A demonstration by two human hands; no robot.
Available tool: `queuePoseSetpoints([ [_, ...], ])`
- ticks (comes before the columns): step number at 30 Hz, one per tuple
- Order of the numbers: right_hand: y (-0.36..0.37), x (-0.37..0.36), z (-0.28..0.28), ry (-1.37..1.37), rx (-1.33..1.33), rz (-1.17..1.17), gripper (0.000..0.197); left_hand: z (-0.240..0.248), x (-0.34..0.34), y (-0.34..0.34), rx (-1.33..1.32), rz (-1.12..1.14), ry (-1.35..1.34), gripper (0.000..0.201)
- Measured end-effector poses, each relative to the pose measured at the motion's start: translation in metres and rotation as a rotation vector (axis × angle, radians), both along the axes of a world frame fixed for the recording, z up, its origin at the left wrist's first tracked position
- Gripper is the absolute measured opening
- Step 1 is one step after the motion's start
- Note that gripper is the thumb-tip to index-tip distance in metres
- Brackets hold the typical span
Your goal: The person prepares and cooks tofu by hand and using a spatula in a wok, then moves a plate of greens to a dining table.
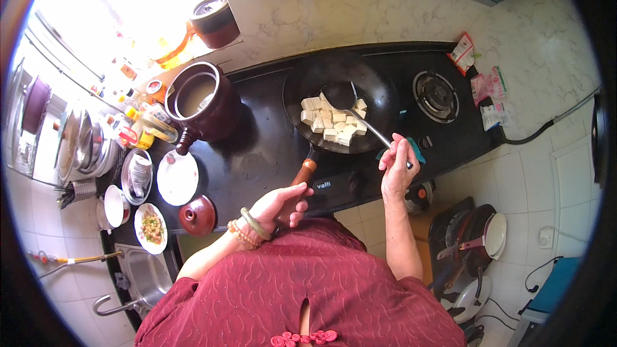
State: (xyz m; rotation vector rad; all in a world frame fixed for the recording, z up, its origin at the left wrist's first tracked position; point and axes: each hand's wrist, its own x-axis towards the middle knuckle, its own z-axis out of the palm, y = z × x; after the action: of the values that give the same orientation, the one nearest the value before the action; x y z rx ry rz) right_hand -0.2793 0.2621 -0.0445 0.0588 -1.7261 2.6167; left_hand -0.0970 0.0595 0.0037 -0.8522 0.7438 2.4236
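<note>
A dark wok (379, 83) sits on the stove with pale tofu cubes (330, 122) gathered in its lower left part. My left hand (277, 211) is closed around the wok's wooden handle (302, 180). In my right hand (400, 166) is the long metal handle of a ladle (340, 96). The ladle's bowl rests among the tofu cubes at their upper edge. Bangles circle my left wrist. A green-blue cloth or object (416, 149) shows partly behind my right hand.
Left of the wok stand a brown clay pot (218, 112) with liquid inside, a white plate (178, 177), a brown lid (197, 215) and a plate of chopped food (152, 228). A bare burner (436, 96) and several packets (463, 54) are at right. A sink (146, 275) lies lower left.
</note>
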Motion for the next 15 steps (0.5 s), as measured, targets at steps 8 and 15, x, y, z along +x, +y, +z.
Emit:
queuePoseSetpoints([
  [8, -0.003, 0.007, -0.008, 0.004, 0.074, 0.016, 0.032, -0.003, 0.001, -0.001, 0.022, 0.011, 0.007, 0.025],
  [15, 0.006, 0.008, -0.009, 0.028, 0.067, 0.038, 0.031, 0.001, 0.001, -0.001, -0.003, 0.004, 0.001, 0.025],
])
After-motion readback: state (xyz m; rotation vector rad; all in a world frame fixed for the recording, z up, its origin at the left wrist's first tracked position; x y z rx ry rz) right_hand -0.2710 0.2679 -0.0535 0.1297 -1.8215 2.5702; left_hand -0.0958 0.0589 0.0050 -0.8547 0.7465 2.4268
